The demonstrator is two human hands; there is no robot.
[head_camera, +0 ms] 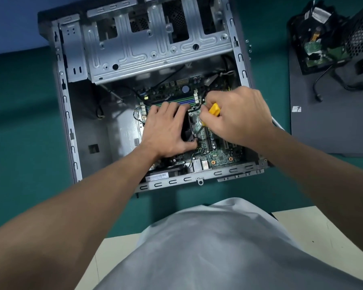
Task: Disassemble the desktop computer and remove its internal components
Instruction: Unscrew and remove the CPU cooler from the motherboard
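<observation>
Fingers (168,110) of the left hand (166,130) lie spread over the top of the black fan (187,130), and the thumb hooks round its near corner, so this hand holds the fan. The right hand (237,116) has its fingers curled tight round a screwdriver (214,109) with a yellow handle. The thin metal end of the screwdriver points down and touches a screw at the corner of the fan, right next to the left thumb. The fan sits on the green motherboard (218,156), in the middle of the open computer case (70,122). The case lies flat on its side on a green mat (19,122), with its open side facing up. At the far end of the case is a shiny metal drive cage (155,53) with holes and grooves in it. Thin black wires run over the board near the hands. To the right of the case, well apart from it, a dark side panel (327,130) lies flat on the mat. On the far end of the panel sit a power supply (360,38) with a mesh side and a black part with a small green board. A grey shirt (218,248) fills the bottom of the view.
</observation>
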